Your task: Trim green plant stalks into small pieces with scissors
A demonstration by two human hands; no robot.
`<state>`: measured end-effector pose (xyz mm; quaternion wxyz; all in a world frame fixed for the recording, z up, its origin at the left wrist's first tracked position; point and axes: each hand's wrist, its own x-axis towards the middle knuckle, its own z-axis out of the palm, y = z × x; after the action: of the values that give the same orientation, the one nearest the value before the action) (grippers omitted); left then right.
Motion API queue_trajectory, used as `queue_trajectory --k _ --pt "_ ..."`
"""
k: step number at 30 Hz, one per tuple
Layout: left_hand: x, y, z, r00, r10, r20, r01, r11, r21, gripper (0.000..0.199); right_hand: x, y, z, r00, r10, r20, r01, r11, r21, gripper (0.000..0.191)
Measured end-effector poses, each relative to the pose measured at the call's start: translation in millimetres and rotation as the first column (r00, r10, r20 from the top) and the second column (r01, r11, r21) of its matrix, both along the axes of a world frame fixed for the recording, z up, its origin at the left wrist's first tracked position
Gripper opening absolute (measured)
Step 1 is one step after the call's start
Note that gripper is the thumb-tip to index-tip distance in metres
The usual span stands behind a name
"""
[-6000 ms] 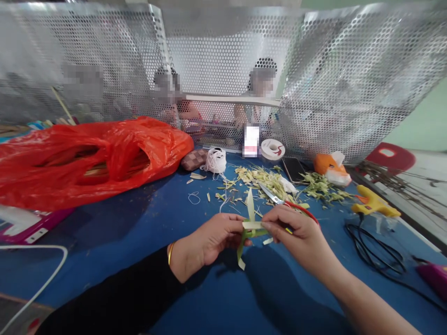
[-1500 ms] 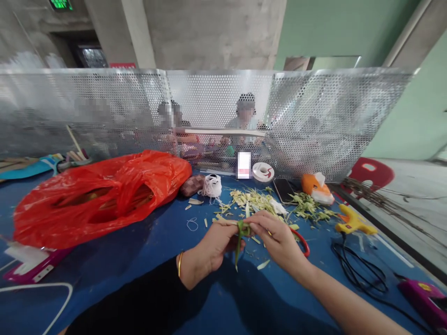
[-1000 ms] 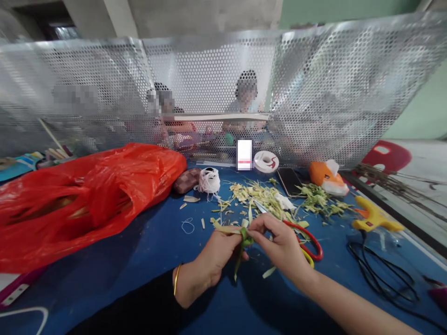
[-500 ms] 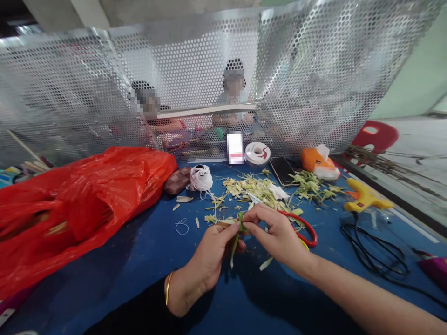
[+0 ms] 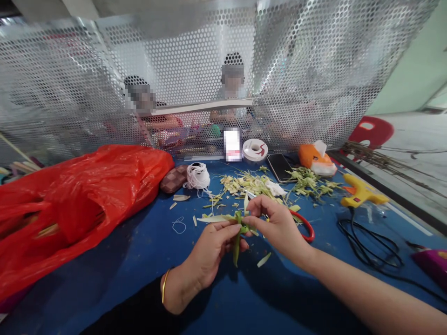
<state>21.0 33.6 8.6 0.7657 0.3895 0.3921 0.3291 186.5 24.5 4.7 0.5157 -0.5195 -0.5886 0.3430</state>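
Near the middle of the blue table [image 5: 139, 260], my left hand [image 5: 213, 251] pinches a green leaf piece [image 5: 236, 249] with strips sticking out to the left, upward and down. My right hand [image 5: 275, 225] is closed on the right side of the same piece, thumb and forefinger together on a strip. Red-handled scissors [image 5: 307, 229] lie partly hidden behind my right hand. Beyond both hands is a pile of pale leaf scraps [image 5: 240, 184]. A small loose scrap [image 5: 264, 259] rests just below my right hand.
A red plastic bag [image 5: 104, 186] covers the left side. White string [image 5: 198, 177], a checked pouch [image 5: 173, 179], a ribbon roll [image 5: 254, 150], a dark phone [image 5: 279, 167], an orange tissue pack [image 5: 317, 159] and a yellow glue gun [image 5: 363, 193] with black cable lie around. People sit behind the perforated sheet.
The leaf piece now shows more spread strips, one pointing left and one upright by my right fingers. My right hand has shifted slightly. The whole view has moved a little.
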Motion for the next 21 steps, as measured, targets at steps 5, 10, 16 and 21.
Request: queue_trajectory --k 5,10,16,21 --pt "-2.3 0.9 -3.3 0.996 0.054 0.076 -0.050 0.997 -0.051 0.014 3.8 3.0 3.7 0.996 0.085 -0.025 -0.086 0.996 -0.026 0.011" --pt "-2.3 1.8 -3.1 0.995 0.077 0.071 -0.074 0.996 -0.041 0.014 6.1 7.1 1.5 0.985 0.158 -0.063 -0.162 0.985 -0.061 0.007" --pt "-0.1 -1.0 -0.6 1.000 0.001 -0.013 -0.002 0.999 -0.039 0.018 1.8 4.9 -3.3 0.993 0.120 0.006 -0.119 0.991 -0.059 0.009" --pt "0.6 -0.4 2.2 0.996 0.073 -0.053 -0.075 0.997 -0.035 0.025 2.7 5.8 -5.8 0.995 0.066 0.077 -0.061 0.996 -0.064 0.011"
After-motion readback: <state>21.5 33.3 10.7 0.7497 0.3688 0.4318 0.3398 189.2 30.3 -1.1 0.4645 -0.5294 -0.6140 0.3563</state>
